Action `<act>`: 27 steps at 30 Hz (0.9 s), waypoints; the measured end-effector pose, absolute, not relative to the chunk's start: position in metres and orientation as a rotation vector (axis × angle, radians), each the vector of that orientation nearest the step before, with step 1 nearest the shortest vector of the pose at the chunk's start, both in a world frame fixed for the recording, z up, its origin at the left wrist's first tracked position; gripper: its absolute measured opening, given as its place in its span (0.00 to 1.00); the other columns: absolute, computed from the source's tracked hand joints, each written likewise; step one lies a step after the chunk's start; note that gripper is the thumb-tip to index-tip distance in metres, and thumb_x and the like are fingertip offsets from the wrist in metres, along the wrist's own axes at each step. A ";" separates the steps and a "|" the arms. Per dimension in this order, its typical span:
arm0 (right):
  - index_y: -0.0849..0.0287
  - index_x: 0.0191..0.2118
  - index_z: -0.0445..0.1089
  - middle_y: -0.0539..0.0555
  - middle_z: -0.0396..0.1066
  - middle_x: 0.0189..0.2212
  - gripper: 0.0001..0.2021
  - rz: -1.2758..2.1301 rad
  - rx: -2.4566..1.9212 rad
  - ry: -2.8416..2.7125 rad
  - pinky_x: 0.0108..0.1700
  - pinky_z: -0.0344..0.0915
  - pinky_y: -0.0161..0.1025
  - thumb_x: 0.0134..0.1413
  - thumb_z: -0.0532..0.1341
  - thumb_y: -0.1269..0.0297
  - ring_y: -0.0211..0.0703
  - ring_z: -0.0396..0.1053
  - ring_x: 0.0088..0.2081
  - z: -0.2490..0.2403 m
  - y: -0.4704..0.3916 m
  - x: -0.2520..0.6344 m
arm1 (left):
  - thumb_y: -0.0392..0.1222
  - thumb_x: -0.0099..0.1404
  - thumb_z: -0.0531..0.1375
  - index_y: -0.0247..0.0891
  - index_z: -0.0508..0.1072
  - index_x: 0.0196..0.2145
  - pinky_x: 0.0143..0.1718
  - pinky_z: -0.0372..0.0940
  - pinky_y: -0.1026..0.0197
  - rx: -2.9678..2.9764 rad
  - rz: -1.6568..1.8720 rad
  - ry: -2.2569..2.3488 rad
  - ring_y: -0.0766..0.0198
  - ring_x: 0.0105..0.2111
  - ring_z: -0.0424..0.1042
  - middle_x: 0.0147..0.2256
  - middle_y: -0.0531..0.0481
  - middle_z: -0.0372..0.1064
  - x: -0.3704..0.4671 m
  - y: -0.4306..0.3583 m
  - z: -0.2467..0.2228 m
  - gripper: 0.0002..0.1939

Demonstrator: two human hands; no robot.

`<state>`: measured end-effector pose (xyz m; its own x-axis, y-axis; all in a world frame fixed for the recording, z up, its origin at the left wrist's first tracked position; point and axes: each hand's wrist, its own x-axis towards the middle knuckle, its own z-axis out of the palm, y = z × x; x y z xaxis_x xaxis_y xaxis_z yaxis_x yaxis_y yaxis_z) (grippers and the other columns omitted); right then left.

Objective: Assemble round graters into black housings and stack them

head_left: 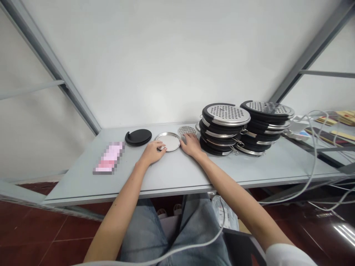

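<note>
Steadying a shallow round metal piece (168,133) from both sides appears to be the step in hand; it lies flat on the grey table (172,177), between the two hands. At its left edge the left hand (152,152) is curled, thumb and fingers brought to the rim; whether the rim is actually pinched cannot be told. The right hand (191,145) is held palm down and loosely spread, clasped around nothing that can be seen, its thumb by the rim's right edge and its fingers at the near side of a perforated disc (186,130).

Light, even pressure is probably best applied at opposite points, so that the thin rim is neither tipped nor bent. Fingertips are better kept clear of the edge, which could be sharp, and the smooth metal may slide easily if pushed from one side only.

The rim is bright and polished, raised around a paler, flat-looking centre. The perforated disc is dotted with small holes. To the left, a matte black round piece (138,137) is shaped with a notch. On the right, a nearer stack (224,129) and a farther stack (266,127) are built of black-edged, metal-rimmed rounds, topped with perforated plates; wire loops are seen jutting out.
</note>
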<state>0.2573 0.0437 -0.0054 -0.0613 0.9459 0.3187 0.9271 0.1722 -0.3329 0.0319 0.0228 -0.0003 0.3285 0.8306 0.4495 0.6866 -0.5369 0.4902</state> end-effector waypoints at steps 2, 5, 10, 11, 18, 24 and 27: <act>0.67 0.57 0.65 0.64 0.63 0.58 0.24 0.082 -1.771 -2.018 0.62 0.50 0.47 0.62 0.51 0.56 0.56 0.53 0.62 -0.008 0.046 0.258 | 0.45 0.61 0.60 0.38 0.79 0.38 0.48 0.68 0.56 2.385 1.008 1.372 0.57 0.41 0.74 0.44 0.45 0.75 0.032 0.022 0.000 0.11; 0.68 0.58 0.64 0.66 0.60 0.60 0.24 0.088 -1.791 -2.008 0.63 0.48 0.48 0.63 0.51 0.56 0.57 0.51 0.63 -0.011 0.048 0.258 | 0.44 0.61 0.60 0.38 0.79 0.38 0.48 0.67 0.56 2.393 1.020 1.349 0.57 0.41 0.74 0.42 0.46 0.75 0.032 0.022 0.001 0.11; 0.68 0.57 0.64 0.66 0.61 0.60 0.25 0.101 -1.810 -2.001 0.62 0.49 0.49 0.63 0.51 0.55 0.58 0.52 0.63 -0.011 0.048 0.258 | 0.44 0.61 0.60 0.38 0.78 0.37 0.49 0.67 0.55 2.390 1.027 1.360 0.57 0.42 0.74 0.42 0.45 0.76 0.032 0.022 0.002 0.11; 0.67 0.57 0.65 0.66 0.62 0.59 0.24 0.101 -1.804 -2.004 0.62 0.50 0.48 0.63 0.51 0.55 0.58 0.53 0.62 -0.011 0.048 0.258 | 0.44 0.61 0.60 0.38 0.78 0.37 0.49 0.67 0.55 2.389 1.032 1.358 0.57 0.42 0.74 0.42 0.45 0.76 0.032 0.022 0.002 0.11; 0.66 0.53 0.69 0.65 0.68 0.53 0.22 0.067 -1.802 -1.971 0.57 0.57 0.46 0.62 0.52 0.57 0.57 0.60 0.56 -0.004 0.044 0.258 | 0.44 0.60 0.61 0.40 0.78 0.37 0.52 0.65 0.53 2.398 1.044 1.396 0.55 0.45 0.73 0.43 0.45 0.76 0.032 0.023 0.000 0.10; 0.62 0.49 0.73 0.62 0.73 0.46 0.18 0.026 -1.799 -1.942 0.51 0.60 0.44 0.60 0.53 0.61 0.55 0.65 0.50 0.002 0.040 0.257 | 0.45 0.60 0.61 0.38 0.78 0.37 0.53 0.64 0.52 2.401 1.045 1.423 0.54 0.47 0.72 0.44 0.44 0.75 0.030 0.025 -0.002 0.11; 0.61 0.47 0.74 0.61 0.74 0.44 0.16 0.008 -1.807 -1.924 0.49 0.61 0.44 0.59 0.54 0.63 0.54 0.66 0.48 0.003 0.039 0.257 | 0.45 0.61 0.60 0.38 0.78 0.37 0.53 0.64 0.52 2.396 1.052 1.421 0.54 0.47 0.72 0.44 0.44 0.75 0.030 0.024 -0.002 0.11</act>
<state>0.2572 0.0390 0.0027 0.0027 0.9378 0.3470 0.9351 0.1206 -0.3333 0.0299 0.0245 -0.0019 0.2997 0.8207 0.4865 0.7051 -0.5340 0.4666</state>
